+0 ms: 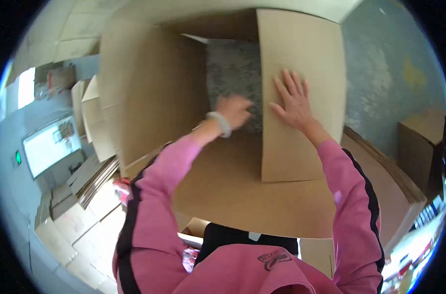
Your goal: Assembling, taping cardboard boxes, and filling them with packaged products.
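Note:
A large brown cardboard box (pixel 223 196) stands open in front of me. Grey floor shows through the gap inside it. One flap (pixel 301 49) at its right side lies folded inward. On that flap rests my right hand (pixel 294 103), flat and with the fingers spread. My left hand (pixel 234 111) hangs over the box's opening, a light band round its wrist. Motion smears its fingers, so their shape and anything in them cannot be made out. To its left rises the box's left flap (pixel 159 93).
Flattened cardboard sheets (pixel 380 166) lean in a stack at the right, near a brown carton (pixel 421 142). More cardboard (pixel 98 176) is piled at the left. A small open carton (pixel 198 227) sits by my legs. Grey floor (pixel 380 73) lies beyond the box.

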The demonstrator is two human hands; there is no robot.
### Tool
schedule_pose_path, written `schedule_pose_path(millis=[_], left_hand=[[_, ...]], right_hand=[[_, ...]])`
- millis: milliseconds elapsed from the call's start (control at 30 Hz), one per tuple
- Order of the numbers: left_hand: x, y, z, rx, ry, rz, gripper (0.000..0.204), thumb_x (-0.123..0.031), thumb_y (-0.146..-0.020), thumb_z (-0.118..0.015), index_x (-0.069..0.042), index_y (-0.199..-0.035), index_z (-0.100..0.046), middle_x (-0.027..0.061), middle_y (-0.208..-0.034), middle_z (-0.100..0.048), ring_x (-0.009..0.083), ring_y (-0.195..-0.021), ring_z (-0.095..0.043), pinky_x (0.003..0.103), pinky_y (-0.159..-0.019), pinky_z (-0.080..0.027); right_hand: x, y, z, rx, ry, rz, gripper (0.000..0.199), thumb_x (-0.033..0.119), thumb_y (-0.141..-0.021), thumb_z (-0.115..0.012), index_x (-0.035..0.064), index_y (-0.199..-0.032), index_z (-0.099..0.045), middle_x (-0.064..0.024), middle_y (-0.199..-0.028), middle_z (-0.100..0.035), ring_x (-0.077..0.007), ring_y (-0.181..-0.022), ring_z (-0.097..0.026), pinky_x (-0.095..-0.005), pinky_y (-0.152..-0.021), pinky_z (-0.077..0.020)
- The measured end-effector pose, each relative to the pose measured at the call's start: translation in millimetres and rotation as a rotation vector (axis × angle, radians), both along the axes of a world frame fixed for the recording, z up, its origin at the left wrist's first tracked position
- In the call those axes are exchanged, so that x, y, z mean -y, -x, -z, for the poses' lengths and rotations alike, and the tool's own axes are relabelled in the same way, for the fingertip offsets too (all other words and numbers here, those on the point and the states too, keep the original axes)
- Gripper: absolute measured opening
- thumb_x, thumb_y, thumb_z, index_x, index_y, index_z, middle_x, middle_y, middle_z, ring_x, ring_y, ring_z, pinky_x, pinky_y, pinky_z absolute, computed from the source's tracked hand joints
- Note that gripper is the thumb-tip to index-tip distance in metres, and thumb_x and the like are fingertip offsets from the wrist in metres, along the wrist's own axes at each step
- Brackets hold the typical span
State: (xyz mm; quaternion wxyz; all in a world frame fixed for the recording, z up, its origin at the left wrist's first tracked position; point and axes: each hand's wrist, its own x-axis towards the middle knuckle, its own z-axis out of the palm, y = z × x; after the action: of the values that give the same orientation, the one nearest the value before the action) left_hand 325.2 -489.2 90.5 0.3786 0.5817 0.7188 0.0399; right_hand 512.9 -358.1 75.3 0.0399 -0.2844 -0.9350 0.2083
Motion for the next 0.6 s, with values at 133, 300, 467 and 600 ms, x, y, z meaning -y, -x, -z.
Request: schedule_pose_path(millis=[133, 300, 467, 600], left_hand=[[52, 126, -170, -1.173, -0.601, -0.278, 0.054, -0.021, -0.063, -0.063, -0.005, -0.112, -0.049, 0.0156, -0.118, -0.046, 0.0320, -0.119, -0.032, 0.052, -0.090, -0.029], [153, 234, -188, -0.355, -0.221, -1.323, 0.073, -0.024, -0.071, -0.065, -0.004, -0.130, -0.027, 0.0173, -0.125, -0.043, 0.0305, -0.108, -0.047, 0.040, -0.085, -0.041], [86, 80, -177, -0.382, -0.115, -0.838, 0.067, -0.003, -0.075, -0.047, -0.003, -0.133, -0.014, 0.0223, -0.127, -0.038, 0.0398, -0.102, -0.049, 0.042, -0.082, -0.042], [94, 55, -179, -0.400, -0.413, -0.736, 0.072, 0.009, -0.071, -0.037, -0.005, -0.136, -0.010, 0.0209, -0.132, -0.030, 0.0418, -0.106, -0.044, 0.043, -0.084, -0.041]], right_hand=[[-3, -16, 48, 0.104, -0.051, -0.046, 0.066, 0.036, -0.077, -0.055, 0.0178, -0.134, -0.027, -0.0106, -0.142, -0.014, -0.0274, -0.131, -0.012, -0.0487, -0.104, -0.0092], [-33, -17, 49, 0.158, -0.041, -0.058, 0.061, 0.034, -0.080, -0.052, 0.0198, -0.134, -0.027, -0.0101, -0.141, -0.017, -0.0285, -0.129, -0.017, -0.0498, -0.102, -0.0141], [-113, 30, -23, -0.241, 0.026, -0.111, 0.051, 0.034, -0.085, -0.047, 0.0191, -0.131, -0.032, -0.0096, -0.137, -0.028, -0.0294, -0.122, -0.032, -0.0430, -0.097, -0.0271], [-173, 142, -116, -0.810, 0.202, -0.183, 0.053, 0.028, -0.082, -0.052, 0.0140, -0.130, -0.032, -0.0118, -0.130, -0.036, -0.0325, -0.113, -0.040, -0.0390, -0.092, -0.0324]])
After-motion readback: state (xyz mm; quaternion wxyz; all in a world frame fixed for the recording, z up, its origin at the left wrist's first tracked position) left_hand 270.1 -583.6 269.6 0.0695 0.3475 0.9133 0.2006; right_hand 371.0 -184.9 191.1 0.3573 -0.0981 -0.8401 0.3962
